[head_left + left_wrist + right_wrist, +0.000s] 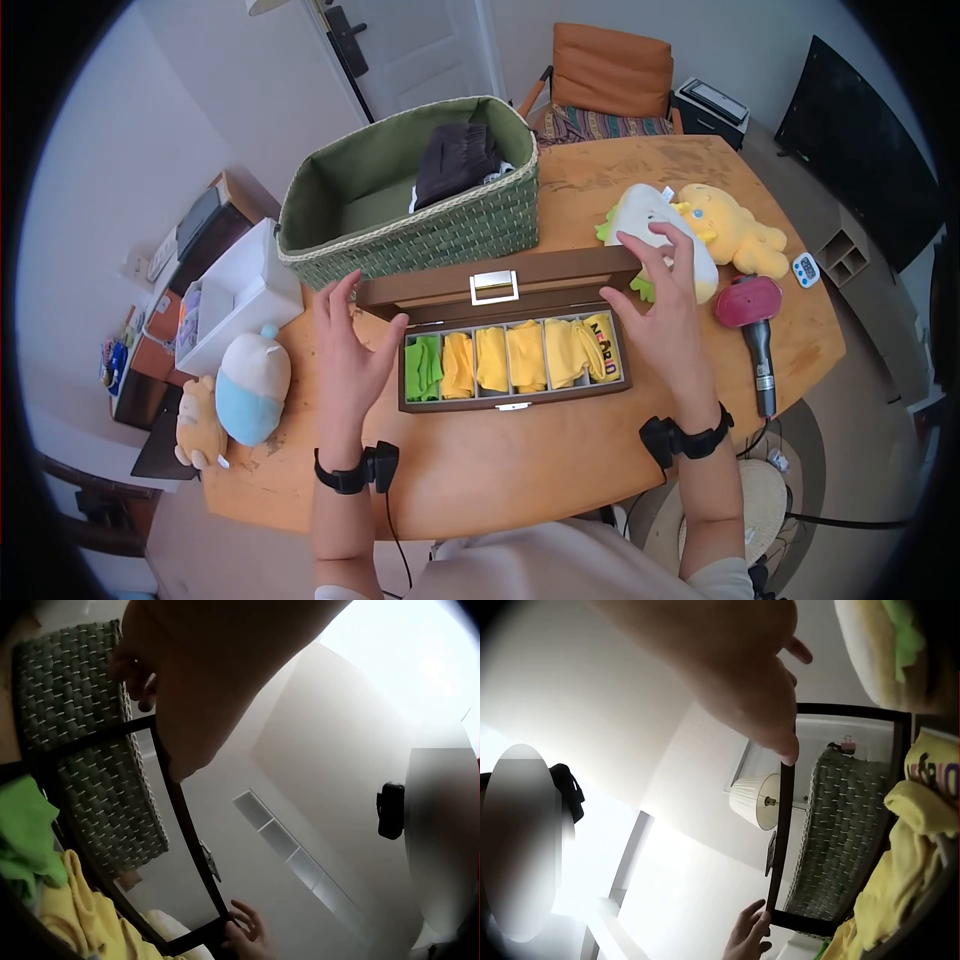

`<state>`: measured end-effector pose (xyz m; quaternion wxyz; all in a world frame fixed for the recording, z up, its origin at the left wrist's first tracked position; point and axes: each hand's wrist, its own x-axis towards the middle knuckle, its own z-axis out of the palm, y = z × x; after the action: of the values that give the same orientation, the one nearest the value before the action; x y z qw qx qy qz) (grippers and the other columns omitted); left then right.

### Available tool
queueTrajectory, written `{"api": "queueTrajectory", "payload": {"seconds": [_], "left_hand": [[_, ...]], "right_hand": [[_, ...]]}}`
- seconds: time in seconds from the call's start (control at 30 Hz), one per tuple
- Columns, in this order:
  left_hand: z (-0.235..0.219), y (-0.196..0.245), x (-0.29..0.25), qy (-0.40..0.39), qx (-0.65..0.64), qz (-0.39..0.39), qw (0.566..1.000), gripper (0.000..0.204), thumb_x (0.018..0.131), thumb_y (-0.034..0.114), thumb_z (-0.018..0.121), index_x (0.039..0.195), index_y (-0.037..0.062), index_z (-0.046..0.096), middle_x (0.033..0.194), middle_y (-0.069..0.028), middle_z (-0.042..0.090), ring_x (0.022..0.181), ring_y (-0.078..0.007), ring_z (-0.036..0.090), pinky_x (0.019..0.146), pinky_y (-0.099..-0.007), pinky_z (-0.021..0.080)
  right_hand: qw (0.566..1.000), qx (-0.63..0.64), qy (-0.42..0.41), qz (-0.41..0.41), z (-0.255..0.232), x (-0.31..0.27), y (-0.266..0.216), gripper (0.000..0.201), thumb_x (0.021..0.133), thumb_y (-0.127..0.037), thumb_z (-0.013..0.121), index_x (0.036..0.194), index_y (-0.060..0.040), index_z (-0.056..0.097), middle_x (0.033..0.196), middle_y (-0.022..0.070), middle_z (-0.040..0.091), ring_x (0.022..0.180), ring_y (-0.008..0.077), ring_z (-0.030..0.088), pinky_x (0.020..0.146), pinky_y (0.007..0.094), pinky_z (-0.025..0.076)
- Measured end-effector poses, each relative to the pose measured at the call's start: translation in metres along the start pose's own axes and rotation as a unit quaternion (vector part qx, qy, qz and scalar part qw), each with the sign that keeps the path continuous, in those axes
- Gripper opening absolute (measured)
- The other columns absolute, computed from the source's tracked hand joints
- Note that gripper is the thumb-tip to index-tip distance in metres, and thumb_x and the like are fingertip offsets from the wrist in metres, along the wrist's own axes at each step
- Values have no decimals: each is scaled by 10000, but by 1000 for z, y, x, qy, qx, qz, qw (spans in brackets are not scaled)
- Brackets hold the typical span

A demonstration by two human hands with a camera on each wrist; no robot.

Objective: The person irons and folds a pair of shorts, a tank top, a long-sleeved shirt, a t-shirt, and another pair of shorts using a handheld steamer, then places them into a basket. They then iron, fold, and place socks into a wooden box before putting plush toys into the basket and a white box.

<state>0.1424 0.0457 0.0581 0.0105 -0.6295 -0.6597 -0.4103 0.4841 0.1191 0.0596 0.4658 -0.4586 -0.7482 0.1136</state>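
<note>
A brown box [450, 405] with a row of compartments lies on the table, its lid [560, 272] raised. The lid is a dark frame around a see-through pane, with a silver clasp [495, 298] on its edge. Folded yellow cloths [526, 355] fill most compartments; a green cloth [423, 366] lies in the leftmost and a lettered yellow one [604, 345] at the right end. At the lid's left end, my left hand [350, 350] has its thumb at the frame, fingers spread. My right hand [665, 320] mirrors it at the right end, thumb tip on the frame [784, 795].
A green woven basket [430, 235] with dark clothing [455, 165] stands behind the box. White organiser [245, 315] and plush toys [253, 385] are at left. More plush toys [735, 230], a pink-headed brush-like device [750, 300] and a timer [806, 270] lie right.
</note>
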Motion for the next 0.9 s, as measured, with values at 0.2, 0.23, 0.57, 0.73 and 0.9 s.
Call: {"api": "queueTrajectory", "payload": {"seconds": [0.2,0.23,0.57,0.73,0.9], "left_hand": [[9,49,19,-41,106,190,975,503,729,181,877,1175,113,656,1278,-48,617,1230,-272,549,1025,-414,383],[13,52,23,-38,106,194,974,503,729,181,877,1175,113,656,1278,-48,617,1230,-272,549,1025,-414,383],[18,65,33,-97,-3,211,973,116,827,103,785,901,66,705,1012,-51,723,935,-248,664,930,-367,433],[3,64,-3,-194,-44,217,956,118,816,79,769,915,59,709,1078,-50,726,985,-279,670,861,-383,528],[9,52,-48,-252,-44,238,937,154,785,100,787,918,64,719,1115,-72,723,1037,-290,674,852,-401,555]], "right_hand": [[969,-86,-45,-226,21,16,-42,495,753,-97,807,1229,-143,683,1348,135,535,1179,330,560,1057,480,407],[964,-79,-54,-249,32,19,-44,393,777,-108,783,1160,-123,692,1265,111,585,1144,301,588,1025,458,432],[973,18,-99,-208,45,29,-49,54,885,-126,668,887,-73,663,902,59,650,841,248,650,749,398,460],[960,-10,-169,-223,29,-12,-58,35,863,-111,637,868,-80,654,962,26,651,897,224,634,785,377,451],[948,-42,-210,-235,35,-66,-48,69,801,-127,646,858,-89,652,1078,21,643,992,188,606,826,357,451]]}}
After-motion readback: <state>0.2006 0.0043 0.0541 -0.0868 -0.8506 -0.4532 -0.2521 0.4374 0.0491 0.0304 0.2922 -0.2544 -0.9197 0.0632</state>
